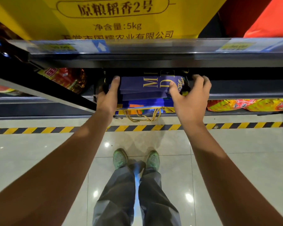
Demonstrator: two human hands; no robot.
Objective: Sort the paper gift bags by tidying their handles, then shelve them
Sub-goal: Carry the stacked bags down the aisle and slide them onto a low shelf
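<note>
Under the upper shelf edge (153, 51) with its price tags, a stack of flat blue gift bags (137, 88) lies on the lower shelf (243, 90). Its long axis runs left to right. You hold it with both hands: your left hand (107, 95) grips the left end, your right hand (190, 97) curls around the right end. Gold cord handles (142, 115) hang over the front toward you.

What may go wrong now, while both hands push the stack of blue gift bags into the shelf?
The gold rope handles hang over the shelf edge, so they may snag or pull a bag out. The stack of blue bags is fanned, held by the left hand and right hand only at its ends, so bags may slip.
</note>
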